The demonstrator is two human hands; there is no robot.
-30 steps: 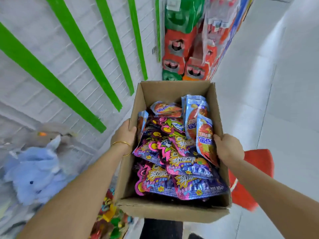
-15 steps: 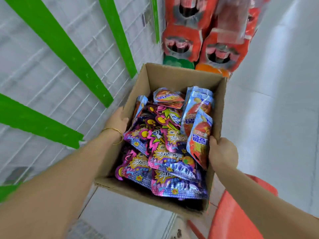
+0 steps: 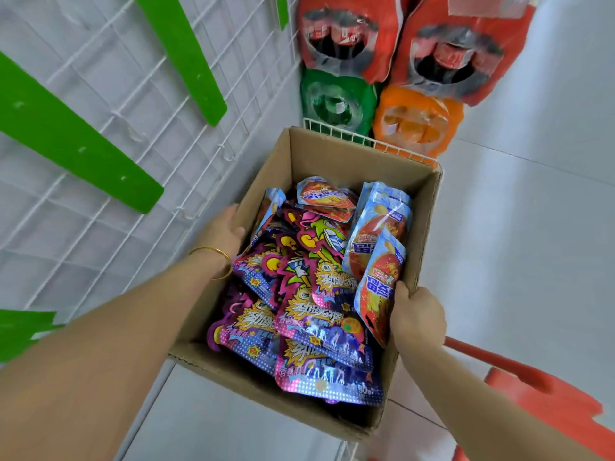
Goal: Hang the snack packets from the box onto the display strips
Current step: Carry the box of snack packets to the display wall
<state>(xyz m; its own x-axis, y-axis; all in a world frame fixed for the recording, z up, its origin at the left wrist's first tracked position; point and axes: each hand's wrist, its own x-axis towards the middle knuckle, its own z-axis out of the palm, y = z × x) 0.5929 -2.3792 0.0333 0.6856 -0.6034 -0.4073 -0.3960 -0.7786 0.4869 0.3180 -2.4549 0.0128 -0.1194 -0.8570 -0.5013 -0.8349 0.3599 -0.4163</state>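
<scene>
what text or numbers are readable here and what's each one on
"30", then a letter too small to read: bottom corner of the nearest purple packet.
Big yellow Chinese characters on the purple packets: stylised, not surely readable.
Blue characters on the blue-and-red packets: upside down, blurred.
White script on the red bottle packs: blurred.
Cardboard box: no print visible.

A retail shop aisle: a white wire grid panel carried green display strips, shrink-wrapped multipacks of soft-drink bottles in red, green and orange stood stacked behind a low wire rail, and a cardboard box brimmed with branded snack packets above a pale tiled floor.
</scene>
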